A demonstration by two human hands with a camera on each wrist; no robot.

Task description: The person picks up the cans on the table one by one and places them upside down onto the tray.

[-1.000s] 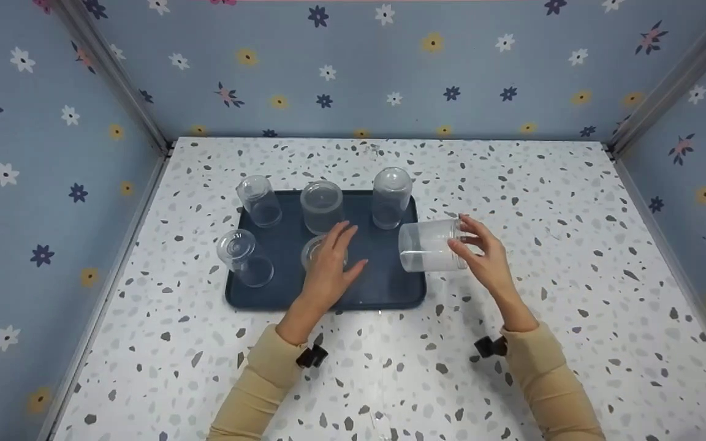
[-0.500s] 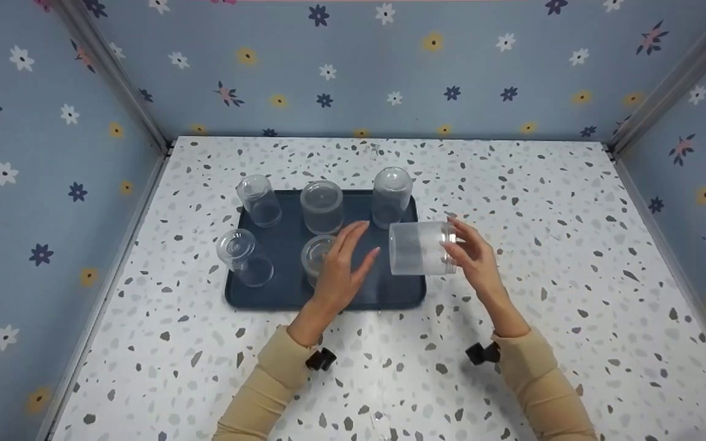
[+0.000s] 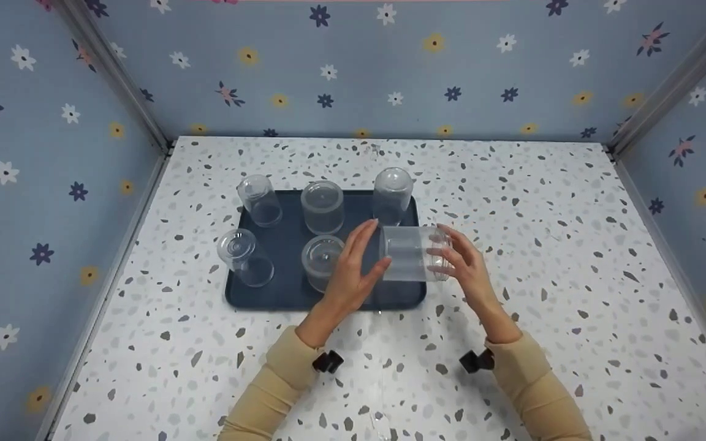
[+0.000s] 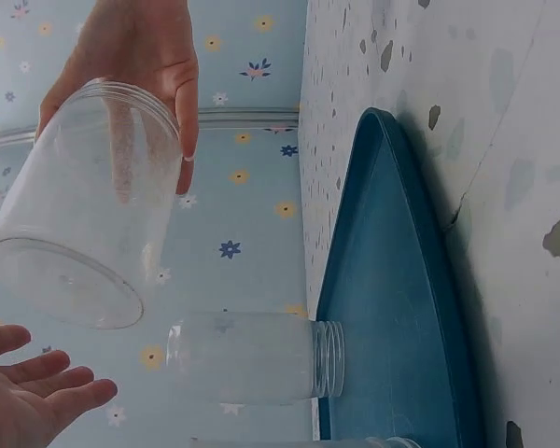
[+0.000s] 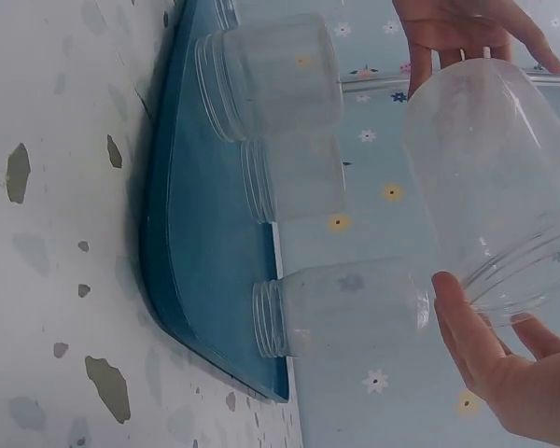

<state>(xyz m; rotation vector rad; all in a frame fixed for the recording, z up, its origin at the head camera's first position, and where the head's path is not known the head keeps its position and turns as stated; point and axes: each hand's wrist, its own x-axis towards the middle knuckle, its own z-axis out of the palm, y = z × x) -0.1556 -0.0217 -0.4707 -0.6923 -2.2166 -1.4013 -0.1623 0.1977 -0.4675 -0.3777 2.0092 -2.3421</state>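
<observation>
My right hand grips a clear jar round its threaded mouth, fingers spread on the rim. The jar lies on its side in the air over the right part of the dark blue tray, mouth to the right and base to the left. My left hand is at the jar's base, fingers extended and thumb apart. In the left wrist view those fingers stand apart from the base. A squat jar stands mouth down just left of my left hand, partly hidden by it.
More clear jars stand mouth down on the tray: a slim one at back left, another at front left, a wide one at back middle and a tall one at back right. Flowered panels enclose the speckled table.
My right hand has carried the jar left, over the tray, and its fingers now reach further round the mouth. My left hand has moved right, from above the squat jar to the held jar's base.
</observation>
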